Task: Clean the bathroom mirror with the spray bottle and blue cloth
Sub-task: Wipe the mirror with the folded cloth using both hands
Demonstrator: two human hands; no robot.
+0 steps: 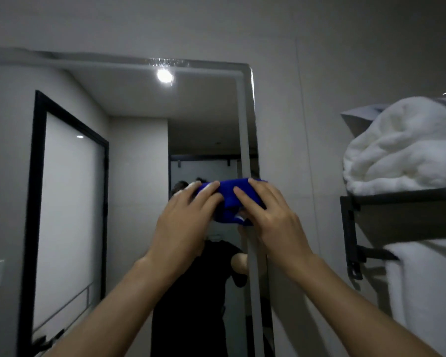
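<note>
The bathroom mirror (129, 150) fills the left and middle of the head view, its right edge running down near the centre. Both hands press a bunched blue cloth (228, 202) against the glass close to that right edge. My left hand (188, 217) covers the cloth's left part with fingers spread flat. My right hand (265, 215) lies over its right part, fingers also flat on it. The mirror reflects a person in a dark top, a ceiling light and a black-framed door. No spray bottle is in view.
A black wall shelf (397, 199) at the right carries a pile of white towels (402, 150), and another white towel (422, 292) hangs below it. Grey wall (299, 124) separates the mirror from the shelf.
</note>
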